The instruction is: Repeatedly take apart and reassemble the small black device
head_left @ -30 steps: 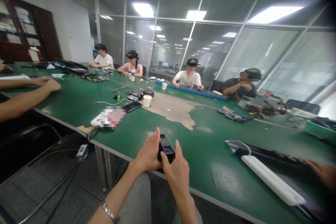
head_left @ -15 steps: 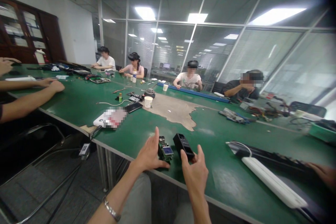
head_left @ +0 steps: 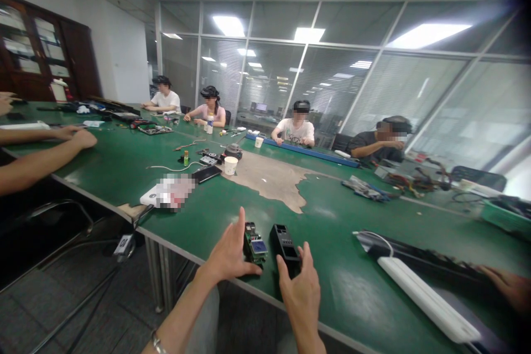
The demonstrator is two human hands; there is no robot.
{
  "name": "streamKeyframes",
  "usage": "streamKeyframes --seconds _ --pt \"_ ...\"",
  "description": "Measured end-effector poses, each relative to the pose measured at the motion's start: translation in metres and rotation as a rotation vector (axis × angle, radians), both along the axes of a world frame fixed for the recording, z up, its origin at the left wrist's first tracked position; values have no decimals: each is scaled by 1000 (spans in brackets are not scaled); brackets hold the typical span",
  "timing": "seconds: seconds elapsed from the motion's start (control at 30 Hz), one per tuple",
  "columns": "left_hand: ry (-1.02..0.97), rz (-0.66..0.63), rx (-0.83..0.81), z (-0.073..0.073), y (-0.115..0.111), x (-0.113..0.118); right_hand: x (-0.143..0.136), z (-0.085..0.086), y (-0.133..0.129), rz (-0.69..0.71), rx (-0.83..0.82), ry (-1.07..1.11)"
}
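Note:
My left hand (head_left: 227, 251) has its thumb and fingers spread beside a green circuit board with a small screen (head_left: 258, 247), at the near edge of the green table (head_left: 332, 254). Just right of the board lies a black plastic casing (head_left: 284, 242) with openings in it. My right hand (head_left: 299, 282) is at the casing's near right end, thumb and fingers apart; whether they touch it I cannot tell. Neither hand is closed around anything.
A white power strip (head_left: 427, 296) lies to the right, near another person's hand. A paper cup (head_left: 230, 165), a black phone (head_left: 206, 175) and a white object (head_left: 166, 192) are further off. Another person's forearms rest at the left; several people sit across.
The camera view has shifted slightly. The black casing now lies on the table, and my right hand has loosened from it. My left hand stays beside the board.

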State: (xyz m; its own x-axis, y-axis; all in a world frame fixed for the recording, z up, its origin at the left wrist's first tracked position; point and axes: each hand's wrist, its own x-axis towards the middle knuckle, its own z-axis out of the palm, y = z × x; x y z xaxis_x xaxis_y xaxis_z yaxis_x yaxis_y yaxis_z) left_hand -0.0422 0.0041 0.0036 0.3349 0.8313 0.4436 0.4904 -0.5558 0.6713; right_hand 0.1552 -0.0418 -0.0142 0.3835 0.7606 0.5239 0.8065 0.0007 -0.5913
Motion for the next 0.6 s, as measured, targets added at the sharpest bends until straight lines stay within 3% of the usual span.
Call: streamKeyframes --seconds 0.2,0.43,0.6 --pt "11 5 12 -1 0 -1 -5 6 -1 -37 -88 53" --pt "27 10 -11 3 -1 -1 -4 27 -6 -91 -55 440" --pt "59 -31 -5 4 0 -1 -17 44 -15 71 78 683"
